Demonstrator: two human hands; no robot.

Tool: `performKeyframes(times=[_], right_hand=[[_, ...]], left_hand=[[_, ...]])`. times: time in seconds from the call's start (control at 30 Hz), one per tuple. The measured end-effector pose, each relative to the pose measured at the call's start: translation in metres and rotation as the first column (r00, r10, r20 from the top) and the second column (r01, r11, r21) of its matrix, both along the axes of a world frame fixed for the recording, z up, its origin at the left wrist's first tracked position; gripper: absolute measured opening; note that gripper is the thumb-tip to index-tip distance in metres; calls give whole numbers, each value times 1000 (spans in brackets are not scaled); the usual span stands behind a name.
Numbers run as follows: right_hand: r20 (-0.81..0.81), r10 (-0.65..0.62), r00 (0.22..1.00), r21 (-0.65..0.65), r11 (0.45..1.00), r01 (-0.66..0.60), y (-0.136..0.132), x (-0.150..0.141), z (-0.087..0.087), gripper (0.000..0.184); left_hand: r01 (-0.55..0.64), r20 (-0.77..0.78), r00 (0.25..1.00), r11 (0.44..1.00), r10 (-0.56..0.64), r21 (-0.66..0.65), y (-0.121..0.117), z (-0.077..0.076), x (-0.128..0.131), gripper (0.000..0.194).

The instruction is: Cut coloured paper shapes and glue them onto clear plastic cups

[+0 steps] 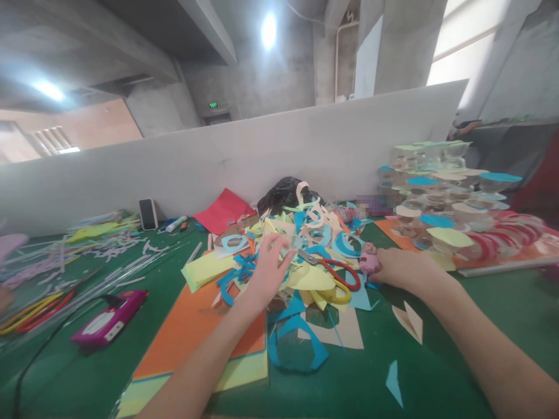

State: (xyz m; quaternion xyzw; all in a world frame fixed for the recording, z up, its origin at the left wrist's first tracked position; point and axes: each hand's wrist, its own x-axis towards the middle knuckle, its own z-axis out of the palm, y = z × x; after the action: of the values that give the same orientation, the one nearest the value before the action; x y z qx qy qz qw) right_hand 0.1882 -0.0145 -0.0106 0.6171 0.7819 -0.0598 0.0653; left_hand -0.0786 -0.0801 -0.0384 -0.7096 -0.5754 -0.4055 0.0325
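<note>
1. Head view: left hand [271, 263], thumb and fingers bent apart, over paper scraps [310, 278]; grip uncertain.
2. Right hand [395, 269] seemingly pinches pink doll [369, 259], beside the scraps.
3. Likely step: handling small items; next calls for avoiding scissors [310, 258].

Scissors [321, 261] lie on paper scraps [310, 280], left of a doll [370, 259]; left, a smartphone [148, 214] stands behind a power bank [111, 319]; right, plastic cups [440, 201].
</note>
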Motion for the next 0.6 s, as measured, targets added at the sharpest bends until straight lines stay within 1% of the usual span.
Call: performKeyframes(times=[0.13,0.2,0.27,0.37,0.4,0.53,0.6], right_hand=[[25,2,1000,35,999,-3,0,1,-4,34],[34,-28,999,40,999,26,2,2,-7,28],[41,-67,997,40,997,65,6,4,-9,24],[26,-82,996,48,996,81,12,8,-14,23],[16,-73,997,57,996,72,14,10,-16,22],[-12,-24,1000,106,994,25,17,13,-21,23],[-21,-16,1000,162,987,19,16,12,-21,25]], left_hand=[[-7,81,997,999,3,40,-1,2,-2,13],[8,151,988,998,-16,57,-1,3,-4,15],[46,200,978,997,-58,66,-1,4,-4,16],[83,218,971,994,-98,74,-2,6,-3,16],[83,222,970,994,-98,74,-2,6,-3,18],[72,268,960,996,-85,58,-4,3,-3,38],[73,306,948,996,-86,53,-4,1,-3,40]])
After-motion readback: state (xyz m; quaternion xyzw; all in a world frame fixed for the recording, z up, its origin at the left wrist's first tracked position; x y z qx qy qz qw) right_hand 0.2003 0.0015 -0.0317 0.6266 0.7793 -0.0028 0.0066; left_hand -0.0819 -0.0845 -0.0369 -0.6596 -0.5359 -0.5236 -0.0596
